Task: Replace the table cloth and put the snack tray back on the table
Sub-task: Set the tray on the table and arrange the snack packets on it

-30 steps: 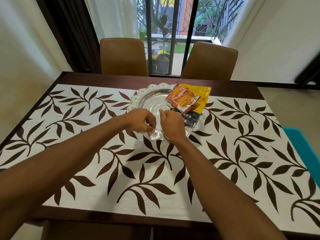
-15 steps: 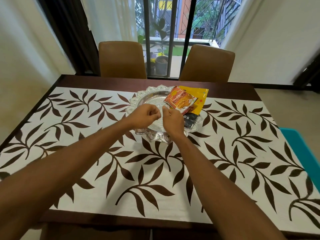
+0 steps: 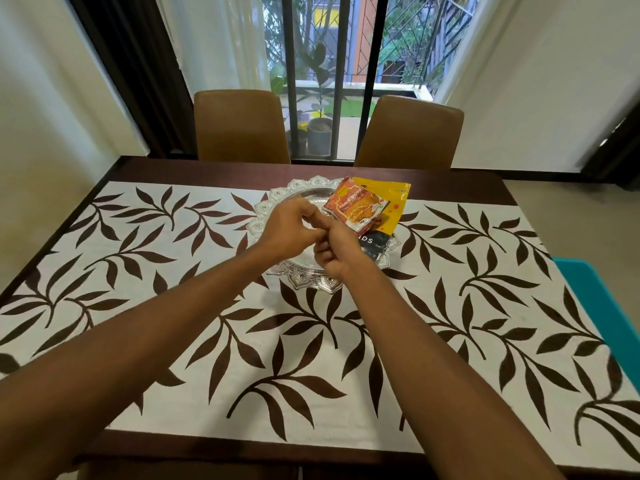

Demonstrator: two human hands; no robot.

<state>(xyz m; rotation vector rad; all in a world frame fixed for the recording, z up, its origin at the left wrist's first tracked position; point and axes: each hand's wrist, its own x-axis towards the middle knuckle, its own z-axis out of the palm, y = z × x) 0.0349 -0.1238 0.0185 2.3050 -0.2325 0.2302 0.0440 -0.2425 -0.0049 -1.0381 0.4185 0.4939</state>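
Observation:
A white table cloth (image 3: pixel 242 341) with dark brown leaf print covers the dark wooden table (image 3: pixel 207 168). On it, past the middle, sits a round silver snack tray (image 3: pixel 313 284) with an embossed rim. An orange packet (image 3: pixel 353 209), a yellow packet (image 3: pixel 394 206) and a black packet (image 3: pixel 375 244) lie on its right half. Both my hands hover over the tray and touch each other. My left hand (image 3: pixel 291 230) has its fingers curled against the fingers of my right hand (image 3: pixel 336 251), which is curled into a loose fist. I see nothing held in either.
Two brown chairs (image 3: pixel 239 126) (image 3: pixel 408 133) stand at the table's far side, in front of a barred window. A teal object (image 3: pixel 599 306) lies along the table's right edge. Walls close in on both sides.
My hands have moved from the tray's near rim to above its middle, staying close together. The tray and packets lie where they were.

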